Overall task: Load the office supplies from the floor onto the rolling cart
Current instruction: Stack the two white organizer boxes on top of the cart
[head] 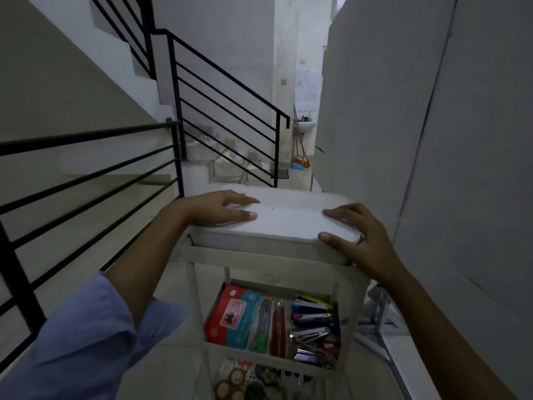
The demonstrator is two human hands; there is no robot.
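Light blue shirt sleeve (86, 350), creased, loosely pushed up

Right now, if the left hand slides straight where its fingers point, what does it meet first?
Probably the right hand, after sliding over the bare white lid; depth is uncertain.

White box (284, 223) on cream rolling cart (259, 254); red-and-teal packet (233, 316), red and blue clips (313, 327) on middle shelf; black railing (86, 168); light-blue sleeve (86, 342).

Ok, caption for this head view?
Left hand and right hand rest on the white box atop the rolling cart, office supplies filling the shelf below.
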